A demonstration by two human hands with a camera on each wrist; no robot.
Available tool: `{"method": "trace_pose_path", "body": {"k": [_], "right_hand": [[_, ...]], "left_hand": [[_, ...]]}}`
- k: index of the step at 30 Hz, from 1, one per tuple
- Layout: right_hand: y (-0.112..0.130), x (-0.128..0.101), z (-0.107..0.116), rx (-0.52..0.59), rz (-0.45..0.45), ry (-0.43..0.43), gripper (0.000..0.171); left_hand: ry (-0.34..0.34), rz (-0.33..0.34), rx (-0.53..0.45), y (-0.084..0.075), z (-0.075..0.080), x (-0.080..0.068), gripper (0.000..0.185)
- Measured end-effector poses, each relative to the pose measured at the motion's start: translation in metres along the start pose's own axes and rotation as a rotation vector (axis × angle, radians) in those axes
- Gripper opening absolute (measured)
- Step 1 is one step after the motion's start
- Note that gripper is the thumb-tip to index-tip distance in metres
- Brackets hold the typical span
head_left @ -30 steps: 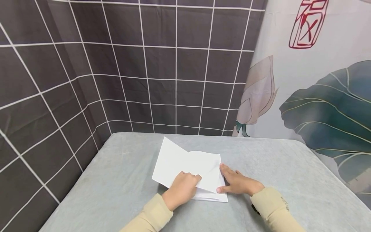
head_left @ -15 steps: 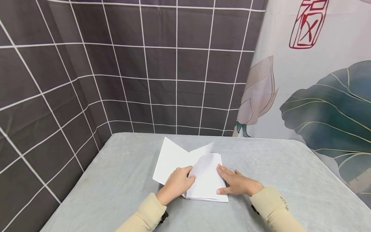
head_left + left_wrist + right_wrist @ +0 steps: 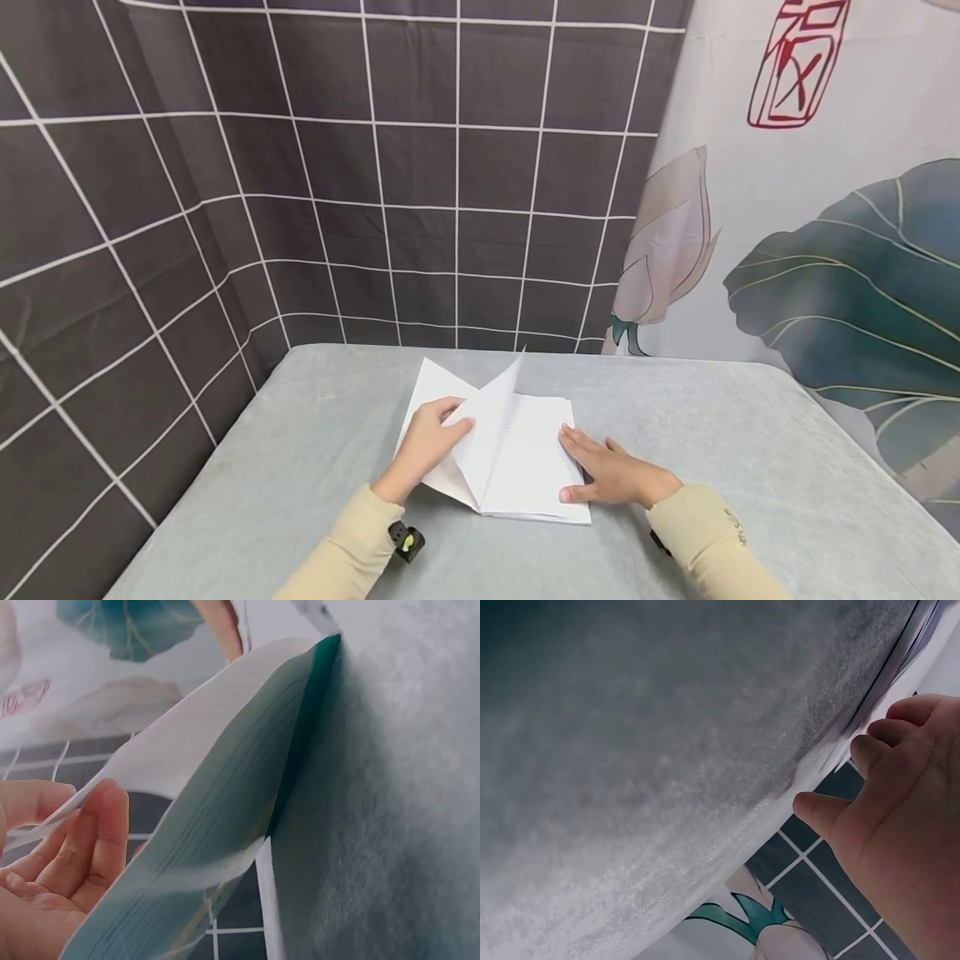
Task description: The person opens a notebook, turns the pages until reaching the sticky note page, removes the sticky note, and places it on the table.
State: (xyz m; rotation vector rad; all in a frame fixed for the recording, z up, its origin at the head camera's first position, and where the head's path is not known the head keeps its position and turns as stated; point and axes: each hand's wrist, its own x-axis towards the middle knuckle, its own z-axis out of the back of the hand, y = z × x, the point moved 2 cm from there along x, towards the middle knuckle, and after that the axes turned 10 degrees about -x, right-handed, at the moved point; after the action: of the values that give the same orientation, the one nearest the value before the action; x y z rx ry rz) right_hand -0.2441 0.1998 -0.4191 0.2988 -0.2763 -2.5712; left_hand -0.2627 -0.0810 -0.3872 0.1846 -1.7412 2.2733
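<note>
An open notebook (image 3: 536,467) with white, faintly lined pages lies on the table. My left hand (image 3: 424,437) pinches a page (image 3: 487,429) between thumb and fingers and holds it raised, bent over toward the left side. In the left wrist view the thumb and fingers meet on the edge of that sheet, and a green strip (image 3: 307,712) runs along the notebook's spine. My right hand (image 3: 618,471) rests with extended fingers on the right edge of the pages. From the right wrist, the fingertips (image 3: 810,806) show close to the notebook's edge.
A grey cloth-covered table (image 3: 322,417) bears the notebook. Behind and to the left hangs a dark curtain (image 3: 420,167) with a white grid. At the right is a white curtain with a lotus print (image 3: 667,242).
My left hand has moved left and slightly up, lifting a page off the right side and swinging it leftward, which uncovers the lined page beneath. The right hand has hardly moved.
</note>
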Motion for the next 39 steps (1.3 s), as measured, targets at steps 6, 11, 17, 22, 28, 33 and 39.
{"method": "trace_pose_path", "body": {"k": [6,11,17,22,28,33,39], "right_hand": [[0.000,0.001,-0.002,-0.009,0.003,-0.002,0.099],[0.001,0.002,-0.002,-0.010,0.009,-0.009,0.098],[0.002,0.005,-0.003,-0.007,0.014,-0.012,0.099],[0.002,0.008,-0.003,-0.009,0.040,-0.017,0.100],[0.002,0.010,-0.004,-0.008,0.066,-0.002,0.098],[0.002,0.010,-0.003,-0.043,0.100,0.014,0.091],[-0.001,0.009,-0.001,-0.051,0.126,0.041,0.095]], "left_hand": [[-0.047,0.089,-0.121,0.009,0.012,0.005,0.030],[-0.062,0.130,-0.094,0.012,0.021,0.008,0.035],[-0.089,0.203,-0.062,0.023,0.031,0.013,0.038],[-0.096,0.234,-0.040,0.031,0.040,0.016,0.040],[-0.128,0.265,-0.028,0.035,0.050,0.016,0.042],[-0.117,0.272,-0.002,0.039,0.057,0.016,0.042],[-0.101,0.303,0.045,0.044,0.063,0.017,0.043]]}}
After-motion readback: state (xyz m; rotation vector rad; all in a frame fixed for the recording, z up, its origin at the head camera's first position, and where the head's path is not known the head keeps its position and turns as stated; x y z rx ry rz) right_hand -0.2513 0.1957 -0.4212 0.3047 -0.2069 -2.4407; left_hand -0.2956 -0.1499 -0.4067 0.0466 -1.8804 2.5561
